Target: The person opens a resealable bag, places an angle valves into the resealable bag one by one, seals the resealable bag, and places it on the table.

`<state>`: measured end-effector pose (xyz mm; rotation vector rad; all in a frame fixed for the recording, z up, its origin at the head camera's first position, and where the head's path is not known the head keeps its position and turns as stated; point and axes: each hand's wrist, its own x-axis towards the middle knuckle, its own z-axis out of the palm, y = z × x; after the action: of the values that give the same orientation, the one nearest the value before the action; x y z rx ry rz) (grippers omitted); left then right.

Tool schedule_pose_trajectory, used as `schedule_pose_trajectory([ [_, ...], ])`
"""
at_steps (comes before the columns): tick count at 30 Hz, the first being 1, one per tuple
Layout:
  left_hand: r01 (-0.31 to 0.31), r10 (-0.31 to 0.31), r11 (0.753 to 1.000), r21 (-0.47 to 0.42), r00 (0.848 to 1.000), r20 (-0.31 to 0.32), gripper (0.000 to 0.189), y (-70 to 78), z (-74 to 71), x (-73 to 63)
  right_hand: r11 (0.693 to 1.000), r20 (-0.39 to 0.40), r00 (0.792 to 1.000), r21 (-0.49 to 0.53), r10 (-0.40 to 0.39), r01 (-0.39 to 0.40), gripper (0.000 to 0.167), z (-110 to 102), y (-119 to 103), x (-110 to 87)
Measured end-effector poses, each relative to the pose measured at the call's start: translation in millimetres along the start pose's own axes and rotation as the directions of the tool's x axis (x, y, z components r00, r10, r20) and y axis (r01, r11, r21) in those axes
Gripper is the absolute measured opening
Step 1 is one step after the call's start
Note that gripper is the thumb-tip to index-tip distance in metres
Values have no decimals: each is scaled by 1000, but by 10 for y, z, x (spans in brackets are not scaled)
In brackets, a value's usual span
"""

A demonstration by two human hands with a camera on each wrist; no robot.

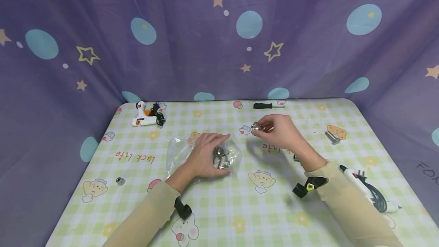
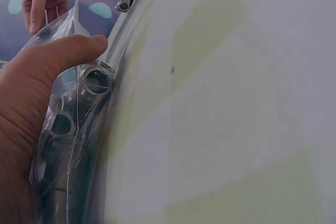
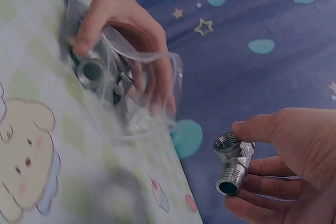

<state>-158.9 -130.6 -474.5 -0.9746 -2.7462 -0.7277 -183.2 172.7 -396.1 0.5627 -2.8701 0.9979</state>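
My left hand [image 1: 207, 158] holds a clear plastic bag [image 1: 176, 155] on the table, its thumb and fingers spread around the bag's mouth. Inside the bag lie several shiny metal pipe fittings [image 2: 97, 81], their round openings showing through the plastic. To the right and further back, my right hand [image 1: 279, 129] pinches a threaded metal pipe fitting [image 3: 232, 163] between thumb and fingers, above the table. That fitting has a wide, internally threaded opening at the top and an externally threaded end below. The palm side hides part of its body.
A white glue gun [image 1: 144, 119] with a bundled black cord lies at back left, and a black-handled screwdriver [image 1: 269, 106] at the back. A small metal fitting [image 1: 120, 181] sits at left. On the right are a metal cylindrical piece [image 1: 332, 137] and a white corded tool [image 1: 360, 186] beside my forearm.
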Motion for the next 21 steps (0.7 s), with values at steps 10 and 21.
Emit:
schedule_pose_trajectory([
  [10,-10,10,1000,-3,1000,-3,114,10,-9,2,998,36,998,38,-60,58,24,199,-156,43],
  [21,-12,12,1000,4,1000,-7,114,16,-10,4,995,108,990,63,-88,81,31,405,-218,38],
])
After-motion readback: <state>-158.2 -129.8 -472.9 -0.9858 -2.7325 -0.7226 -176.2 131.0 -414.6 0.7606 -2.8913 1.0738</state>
